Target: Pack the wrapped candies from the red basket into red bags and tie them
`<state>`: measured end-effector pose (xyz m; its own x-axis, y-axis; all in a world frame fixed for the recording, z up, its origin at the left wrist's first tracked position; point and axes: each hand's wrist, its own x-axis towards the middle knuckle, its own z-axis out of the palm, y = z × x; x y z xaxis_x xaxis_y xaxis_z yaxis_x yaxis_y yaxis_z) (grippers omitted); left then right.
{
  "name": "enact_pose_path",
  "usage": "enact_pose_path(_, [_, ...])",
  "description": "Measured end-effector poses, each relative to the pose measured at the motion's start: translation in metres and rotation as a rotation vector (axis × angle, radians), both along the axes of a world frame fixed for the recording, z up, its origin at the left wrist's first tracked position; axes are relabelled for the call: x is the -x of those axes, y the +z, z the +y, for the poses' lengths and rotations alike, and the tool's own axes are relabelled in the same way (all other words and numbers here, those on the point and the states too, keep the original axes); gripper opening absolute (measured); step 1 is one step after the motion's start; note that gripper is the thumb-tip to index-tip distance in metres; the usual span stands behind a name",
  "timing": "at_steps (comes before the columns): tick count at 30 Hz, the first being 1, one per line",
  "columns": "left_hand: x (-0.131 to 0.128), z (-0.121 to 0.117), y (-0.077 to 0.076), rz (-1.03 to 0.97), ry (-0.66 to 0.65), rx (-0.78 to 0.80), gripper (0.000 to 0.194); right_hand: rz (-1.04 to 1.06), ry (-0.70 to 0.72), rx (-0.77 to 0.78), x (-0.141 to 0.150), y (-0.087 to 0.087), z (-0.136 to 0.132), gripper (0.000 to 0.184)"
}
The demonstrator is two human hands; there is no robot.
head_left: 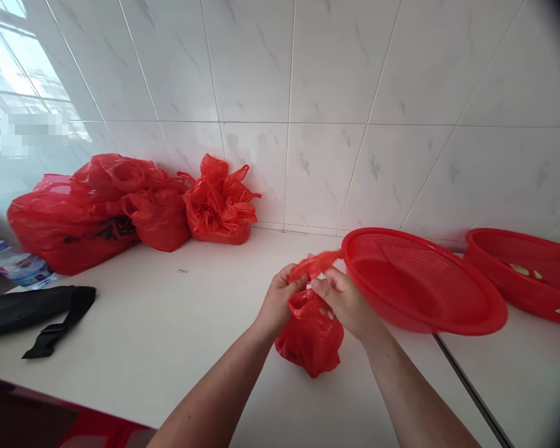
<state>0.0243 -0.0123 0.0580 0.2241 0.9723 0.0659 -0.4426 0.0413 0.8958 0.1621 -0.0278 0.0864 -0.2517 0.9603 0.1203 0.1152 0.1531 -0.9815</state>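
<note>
A small red plastic bag (pixel 310 339) stands on the white table, filled out by contents I cannot see. My left hand (pixel 280 295) is closed on the gathered top of the bag, at its left side. From the right, my right hand (pixel 343 298) pinches the same gathered plastic, thumb and fingers pressed together. A twisted strip of the bag's top stretches between and above both hands, toward the rim of a red colander (pixel 420 286) just to the right.
Several full red plastic bags (pixel 98 205) line the tiled wall at the left. Near them lie a water bottle (pixel 18 264) and a black belt bag (pixel 32 311). A red basin (pixel 527 274) with pale pieces inside sits far right. A dark seam crosses the table (pixel 168 348).
</note>
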Motion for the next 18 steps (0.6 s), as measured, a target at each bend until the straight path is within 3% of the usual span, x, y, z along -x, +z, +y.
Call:
enact_pose_path(3, [0.005,-0.002,0.001,0.163,-0.123,-0.086,0.018,0.053,-0.062,0.011,0.006,-0.007,0.010,0.034])
enact_pose_path(7, [0.010,-0.008,-0.001,0.298,-0.025,-0.225,0.075,0.182,-0.226,0.082,0.010,-0.023,0.023,0.032])
enact_pose_path(8, [0.010,-0.009,-0.002,0.298,-0.009,-0.257,0.081,0.193,-0.248,0.086,0.011,-0.026,0.025,0.032])
enact_pose_path(12, [0.006,-0.006,-0.008,0.233,0.024,-0.218,0.040,0.195,-0.110,-0.003,0.005,-0.030,0.018,0.033])
enact_pose_path(16, [0.006,0.002,-0.012,0.168,0.028,-0.058,0.036,0.176,0.120,-0.085,-0.011,-0.027,0.007,0.061])
enact_pose_path(18, [0.007,0.005,-0.012,0.135,0.041,-0.027,0.035,0.093,0.169,-0.081,-0.016,-0.025,0.005,0.059])
